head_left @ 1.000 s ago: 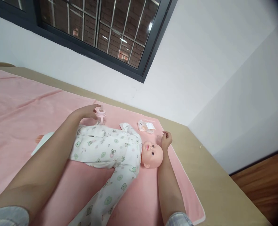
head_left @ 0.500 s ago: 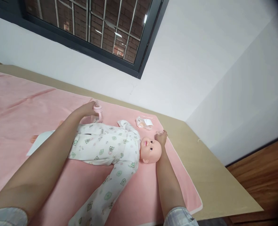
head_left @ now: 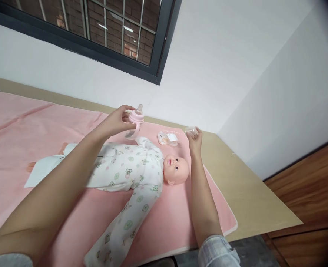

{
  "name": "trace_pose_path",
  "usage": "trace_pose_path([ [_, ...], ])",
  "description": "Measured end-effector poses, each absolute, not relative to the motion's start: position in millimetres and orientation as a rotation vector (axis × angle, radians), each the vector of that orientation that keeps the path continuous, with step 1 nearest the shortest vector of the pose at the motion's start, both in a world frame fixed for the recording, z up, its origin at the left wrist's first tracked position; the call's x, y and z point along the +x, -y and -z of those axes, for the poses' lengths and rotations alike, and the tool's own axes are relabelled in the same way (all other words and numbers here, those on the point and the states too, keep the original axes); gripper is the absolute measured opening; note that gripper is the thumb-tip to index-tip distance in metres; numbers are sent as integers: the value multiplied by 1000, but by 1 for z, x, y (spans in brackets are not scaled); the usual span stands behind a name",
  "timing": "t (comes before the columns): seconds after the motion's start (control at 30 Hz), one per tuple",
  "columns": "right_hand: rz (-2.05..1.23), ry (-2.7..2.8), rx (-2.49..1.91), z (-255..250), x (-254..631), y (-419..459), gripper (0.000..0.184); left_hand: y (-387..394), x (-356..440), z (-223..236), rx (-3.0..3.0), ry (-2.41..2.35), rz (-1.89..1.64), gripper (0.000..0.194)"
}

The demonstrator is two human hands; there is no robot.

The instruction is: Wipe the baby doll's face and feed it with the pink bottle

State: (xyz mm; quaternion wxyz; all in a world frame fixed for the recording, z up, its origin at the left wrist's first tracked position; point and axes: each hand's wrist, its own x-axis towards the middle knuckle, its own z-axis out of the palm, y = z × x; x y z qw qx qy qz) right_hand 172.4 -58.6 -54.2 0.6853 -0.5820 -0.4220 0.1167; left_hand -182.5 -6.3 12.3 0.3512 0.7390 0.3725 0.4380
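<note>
Pink-and-clear plastic feeding bottle (head_left: 136, 117) partly covered by left hand (head_left: 118, 120). Small clear plastic cap (head_left: 190, 130) partly masked by right hand (head_left: 196, 141). Contents of crinkled clear plastic packet (head_left: 167, 138), left of right hand, can't be made out. White-suited baby doll (head_left: 122, 170) partly blocked by left forearm (head_left: 49, 202). Pink fabric blanket (head_left: 161, 226), left of left hand, cropped at edge.

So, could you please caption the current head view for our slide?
Left hand holding a bottle, right hand a clear plastic piece, near a doll lying on a pink blanket.

Glossy clear-plastic bottle (head_left: 136, 118), see-through plastic cover (head_left: 191, 131), smooth plastic-looking doll head (head_left: 179, 171) — matt cloth doll clothes (head_left: 118, 173), fleecy cloth blanket (head_left: 164, 222)
</note>
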Motion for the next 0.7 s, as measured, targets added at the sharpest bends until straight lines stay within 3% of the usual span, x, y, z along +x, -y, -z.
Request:
trace_pose_path([
  [0.1,-353,1170,-964,16,136,81,79,27,-169,-16,2109,-903,-1118,72],
  [0.23,-410,1380,-867,-8,83,111,80,51,-161,-19,2299,-866,-1038,69],
  [0.57,-531,1564,-873,-5,43,132,71,82,-156,-29,2394,-780,-966,67],
  [0.7,-567,1614,-891,-1,38,132,81,84,-155,-31,2368,-794,-968,69],
])
